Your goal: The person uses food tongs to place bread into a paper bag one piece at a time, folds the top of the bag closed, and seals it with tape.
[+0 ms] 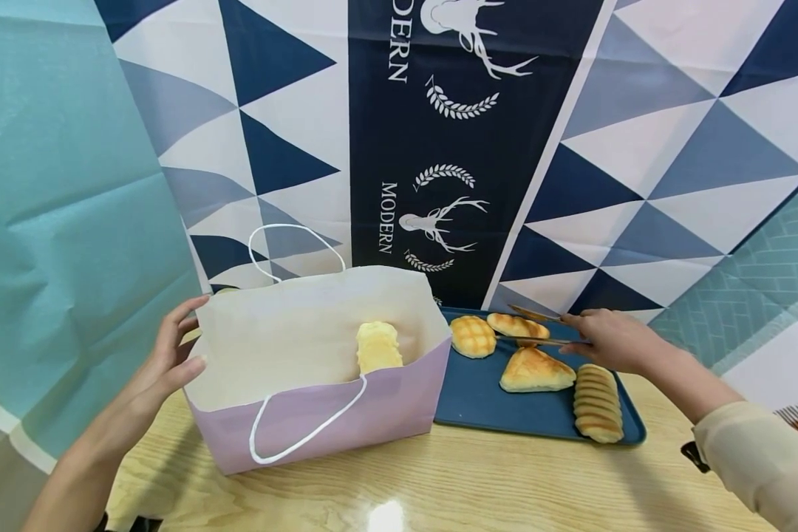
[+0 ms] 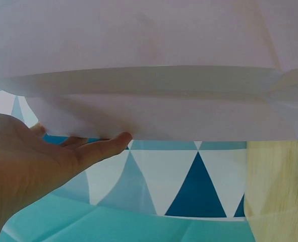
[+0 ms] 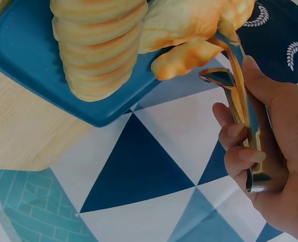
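The paper bag [image 1: 399, 410], lilac outside and white inside, stands on the worktop [image 1: 439, 480] with its mouth open. It has two white cord handles: one rises above the far rim, the other hangs over the near wall. One yellow bread piece [image 1: 380, 349] is inside the bag, toward its right end.

The left hand [image 1: 151, 375] is at the left end of the bag. Its fingers [image 1: 173, 319] are extended and apart from the thumb [image 2: 106, 148], which rests against the edge of the bag.

The right hand [image 1: 615, 340] grips the metal tongs [image 3: 244, 96], with the fingers curled around the arms near the bent end. The tong arms are spread and point left over the blue tray [image 1: 479, 406]; contact with the bread cannot be confirmed.

The tray lies on the worktop, to the right of the bag, and carries four pieces. The round scored bun [image 1: 473, 337] is at the left, nearest the bag. The elongated bread [image 1: 507, 323] is beside it, at the far edge. The triangular bread [image 1: 535, 372] is nearer the front, and the ridged roll [image 1: 597, 405] lies lengthwise at the right end.
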`<state>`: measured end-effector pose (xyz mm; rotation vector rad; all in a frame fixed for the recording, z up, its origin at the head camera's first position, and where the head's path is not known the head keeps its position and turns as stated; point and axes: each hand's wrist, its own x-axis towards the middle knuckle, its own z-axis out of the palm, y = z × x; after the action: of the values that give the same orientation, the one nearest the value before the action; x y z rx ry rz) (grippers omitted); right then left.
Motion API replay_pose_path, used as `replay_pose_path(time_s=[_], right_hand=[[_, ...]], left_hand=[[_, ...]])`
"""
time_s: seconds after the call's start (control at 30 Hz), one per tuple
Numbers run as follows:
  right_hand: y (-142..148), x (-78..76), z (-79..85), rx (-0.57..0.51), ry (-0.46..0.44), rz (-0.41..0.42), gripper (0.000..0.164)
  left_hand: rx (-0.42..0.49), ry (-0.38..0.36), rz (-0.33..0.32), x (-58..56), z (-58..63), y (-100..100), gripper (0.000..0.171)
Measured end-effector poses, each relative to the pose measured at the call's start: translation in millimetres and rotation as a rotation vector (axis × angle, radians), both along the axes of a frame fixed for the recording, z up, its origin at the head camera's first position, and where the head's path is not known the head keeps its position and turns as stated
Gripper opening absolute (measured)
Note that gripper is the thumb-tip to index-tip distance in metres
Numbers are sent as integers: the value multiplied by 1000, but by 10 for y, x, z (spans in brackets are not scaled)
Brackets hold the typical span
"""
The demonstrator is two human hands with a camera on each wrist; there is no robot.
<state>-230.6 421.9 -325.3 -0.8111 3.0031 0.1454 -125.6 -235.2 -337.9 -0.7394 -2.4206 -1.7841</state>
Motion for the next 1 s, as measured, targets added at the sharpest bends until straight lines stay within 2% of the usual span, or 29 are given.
replay_pose_path(time_s=[0.27,0.77,1.0], right_hand=[[-22,-29,-6,-36,-71,-3,51],[33,-20,-7,-38,-20,-22,45],[-1,-8,-17,-48,-11,7,28]], left_hand=[[-4,6,2,-2,13,16,70],[-12,14,4,2,17,27,70],[-15,16,5,5,17,21,70]])
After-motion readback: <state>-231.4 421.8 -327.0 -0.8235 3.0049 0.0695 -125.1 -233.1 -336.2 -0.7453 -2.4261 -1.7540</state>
